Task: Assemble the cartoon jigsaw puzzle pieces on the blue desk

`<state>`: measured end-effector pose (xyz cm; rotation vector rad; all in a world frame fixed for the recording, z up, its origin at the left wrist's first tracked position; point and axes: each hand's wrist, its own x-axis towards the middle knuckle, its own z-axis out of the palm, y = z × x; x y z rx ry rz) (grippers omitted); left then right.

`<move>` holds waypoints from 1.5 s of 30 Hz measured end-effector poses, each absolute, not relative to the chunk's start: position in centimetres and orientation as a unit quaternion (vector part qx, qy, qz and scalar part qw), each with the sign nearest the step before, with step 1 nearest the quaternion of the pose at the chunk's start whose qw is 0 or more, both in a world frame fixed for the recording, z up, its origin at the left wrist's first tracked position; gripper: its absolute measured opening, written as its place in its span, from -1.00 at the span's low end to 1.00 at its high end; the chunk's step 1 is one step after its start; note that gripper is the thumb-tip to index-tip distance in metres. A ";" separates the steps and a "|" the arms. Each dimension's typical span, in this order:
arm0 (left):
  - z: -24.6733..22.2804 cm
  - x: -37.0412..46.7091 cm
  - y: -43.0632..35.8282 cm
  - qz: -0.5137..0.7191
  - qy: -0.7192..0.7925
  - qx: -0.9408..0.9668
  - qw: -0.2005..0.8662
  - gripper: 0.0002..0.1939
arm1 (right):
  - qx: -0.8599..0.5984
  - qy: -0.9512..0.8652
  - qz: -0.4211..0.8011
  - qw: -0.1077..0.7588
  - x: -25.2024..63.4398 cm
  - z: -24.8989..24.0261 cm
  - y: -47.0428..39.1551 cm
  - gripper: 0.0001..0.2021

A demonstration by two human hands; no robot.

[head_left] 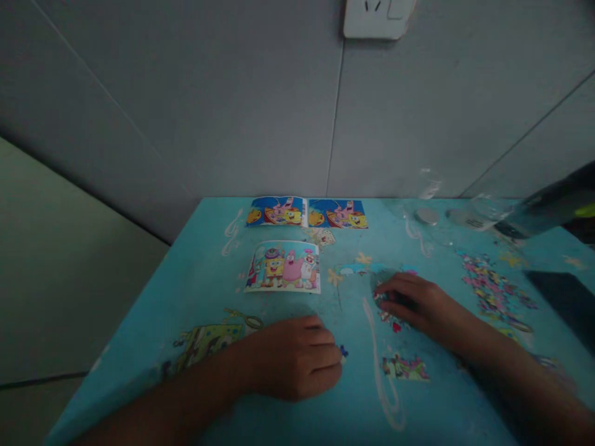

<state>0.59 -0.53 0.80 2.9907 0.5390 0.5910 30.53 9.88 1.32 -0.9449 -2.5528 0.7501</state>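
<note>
My left hand [302,359] rests low over the table with its fingers curled closed, and a dark blue jigsaw piece [344,354] pokes out at its fingertips. Thumb and forefinger of my right hand [418,300] are pinched together around a small jigsaw piece [378,296] with white and red on it. Just below those fingers lie a few red and white pieces [395,323]. Nearer to me is a joined cluster of jigsaw pieces [406,367], green and pink with a straight lower edge. A curved strip of joined blue pieces [357,270] lies beyond my right hand.
A cartoon picture card [282,267] stands slightly bowed ahead, with two blue picture cards [277,212] [338,214] behind it. Loose jigsaw pieces [497,288] are heaped at the right. Clear containers, a round lid [426,216] and a dark flat object [564,303] are also there.
</note>
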 end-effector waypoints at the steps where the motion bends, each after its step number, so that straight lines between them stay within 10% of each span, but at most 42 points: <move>1: 0.9 0.6 -0.5 0.192 0.174 0.966 0.016 -0.84 | -0.334 -0.889 0.264 0.168 30.6 1.1 9.9 -0.80; 45: 1.1 0.8 -0.7 0.200 0.203 0.958 0.035 -0.84 | -0.321 -0.915 0.206 0.133 30.1 2.5 8.9 -0.80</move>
